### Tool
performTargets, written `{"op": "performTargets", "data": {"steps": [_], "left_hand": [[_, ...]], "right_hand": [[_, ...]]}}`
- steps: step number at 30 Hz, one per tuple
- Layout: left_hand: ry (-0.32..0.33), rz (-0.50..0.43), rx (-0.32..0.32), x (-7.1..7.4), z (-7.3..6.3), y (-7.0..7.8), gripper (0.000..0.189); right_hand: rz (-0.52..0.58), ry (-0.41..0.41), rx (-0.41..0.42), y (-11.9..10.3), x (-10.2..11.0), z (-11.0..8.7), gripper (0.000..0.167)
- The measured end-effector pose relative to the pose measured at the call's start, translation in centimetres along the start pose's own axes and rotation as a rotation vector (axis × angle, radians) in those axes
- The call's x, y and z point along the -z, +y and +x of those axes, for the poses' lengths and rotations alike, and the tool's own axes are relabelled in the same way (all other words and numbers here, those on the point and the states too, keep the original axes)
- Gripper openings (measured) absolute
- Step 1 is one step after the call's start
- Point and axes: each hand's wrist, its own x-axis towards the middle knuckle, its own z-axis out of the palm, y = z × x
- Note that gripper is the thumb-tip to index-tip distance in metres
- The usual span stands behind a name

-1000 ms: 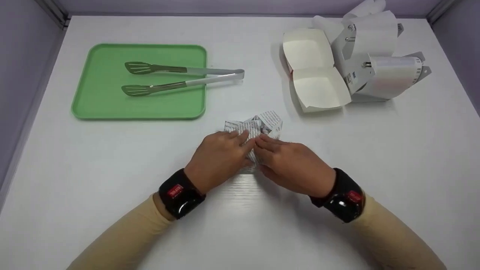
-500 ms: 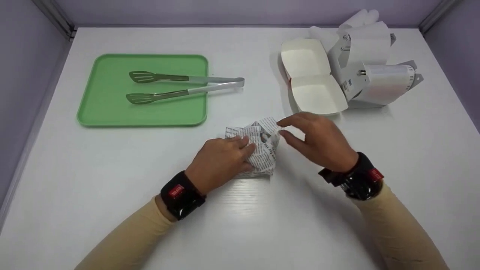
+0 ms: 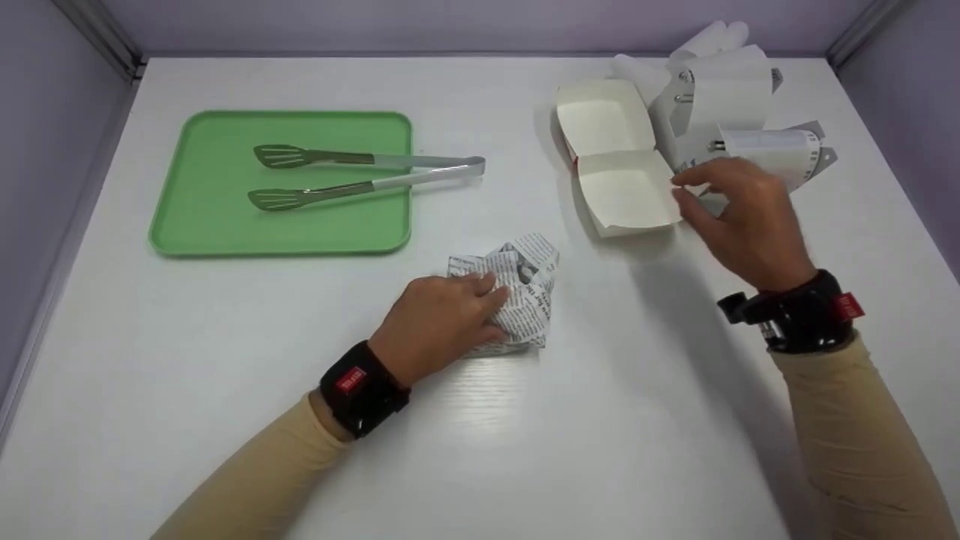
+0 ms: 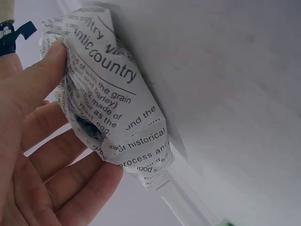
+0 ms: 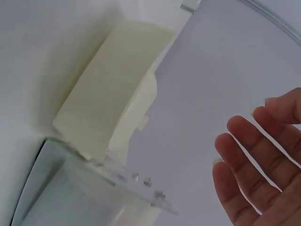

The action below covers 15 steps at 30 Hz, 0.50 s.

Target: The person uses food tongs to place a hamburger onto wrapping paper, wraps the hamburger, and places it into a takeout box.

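Observation:
A packet wrapped in newsprint-patterned paper (image 3: 525,311) lies on the table at the middle. My left hand (image 3: 439,322) grips it from the left. In the left wrist view its thumb lies on one side of the packet (image 4: 117,103) and the fingertips on the other. My right hand (image 3: 750,232) is raised in front of a metal dispenser (image 3: 731,101) holding rolls, its fingers loosely bent and nothing between them. Its fingertips overlap the near corner of an open white carton (image 3: 630,191) in the head view. The right wrist view has the fingers (image 5: 249,148) apart from the dispenser.
A green tray (image 3: 202,217) lies at the back left. Metal tongs (image 3: 405,180) with slotted ends rest across it, their bent end reaching past its right rim. The white table (image 3: 480,450) meets pale walls at the back and sides.
My right hand has left the packet and moved right and away from me, towards the dispenser. The left hand stays on the packet.

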Motion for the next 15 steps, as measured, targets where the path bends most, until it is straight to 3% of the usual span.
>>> {"op": "performTargets", "data": {"steps": [4, 8, 15], "left_hand": [[0.001, -0.01, -0.006, 0.0, 0.2, 0.0, 0.042], [-0.002, -0.03, -0.003, 0.0, 0.2, 0.0, 0.042], [-0.005, -0.043, -0.001, 0.1, 0.0, -0.2, 0.044]], "right_hand": [[-0.072, 0.081, -0.095, 2.2, 1.8, 0.1, 0.016], [-0.12, 0.111, -0.187, 4.5, 3.0, 0.0, 0.022], [-0.149, 0.03, -0.221, 7.2, 2.8, -0.7, 0.034]]}}
